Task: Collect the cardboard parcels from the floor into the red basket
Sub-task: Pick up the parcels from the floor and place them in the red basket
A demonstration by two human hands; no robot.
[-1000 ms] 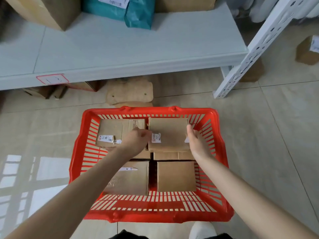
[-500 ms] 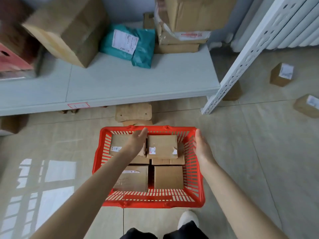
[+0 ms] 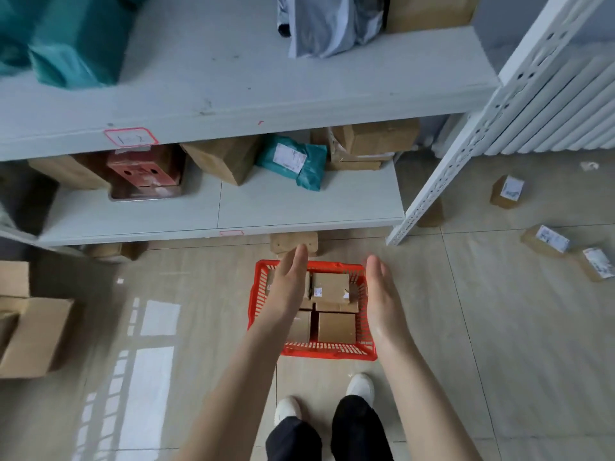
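Head view: red basket [image 3: 327,349] on tiled floor [image 3: 499,327]; left hand [image 3: 289,294], right hand [image 3: 382,302] released.

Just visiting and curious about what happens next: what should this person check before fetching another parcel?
1. Left hand free: ok, open, holding nothing.
2. Right hand free: ok, open, holding nothing.
3. Red basket upright on the floor: ok.
4. Room left inside: cannot tell; packed parcels cover its bottom.
5. Everything collected: not ok; three loose parcels lie to the right.
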